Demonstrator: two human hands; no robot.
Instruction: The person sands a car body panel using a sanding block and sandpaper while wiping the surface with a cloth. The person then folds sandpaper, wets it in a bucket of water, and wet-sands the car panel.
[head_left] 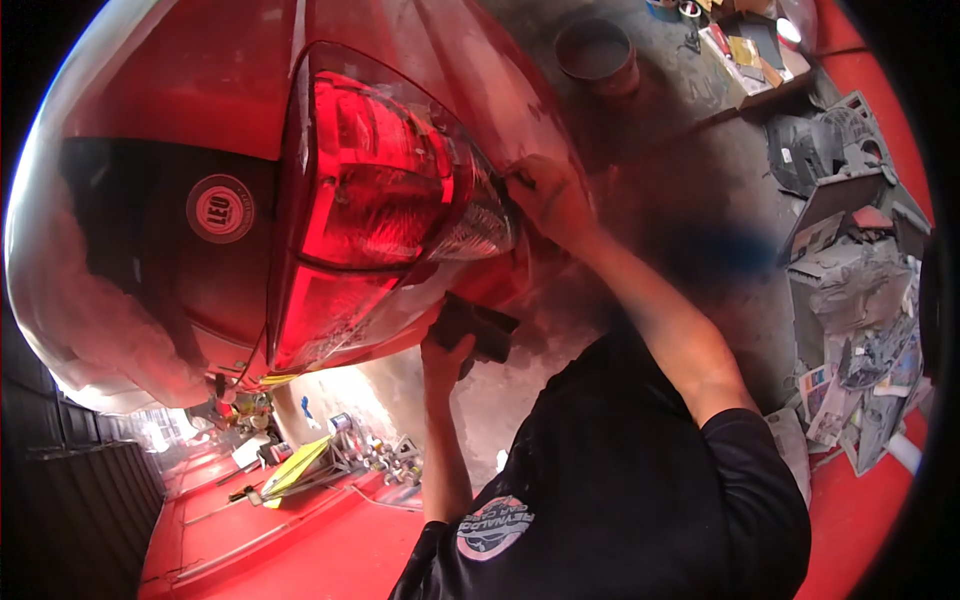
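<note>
My left hand (pixel 447 350) is closed around a dark block (pixel 478 325), held just off the lower edge of the car's rear corner. Whether the block is foam or rubber does not show. Up by the outer tip of the red and clear tail light (pixel 375 185), my right hand (pixel 555 200) has its fingers pinched together against the edge of the lamp. A small dark bit shows at those fingertips, too small to name. The red car body (pixel 520 90) surrounds the lamp, and a round LEU sticker (pixel 221 209) is on the dark panel beside it.
A bucket (pixel 597 57) stands on the stained floor behind the car. Boxes of supplies (pixel 755 60) are at the upper right, with a heap of dusty parts and paper (pixel 860 290) below. A yellow-green panel (pixel 297 470) and clutter lie along the red wall.
</note>
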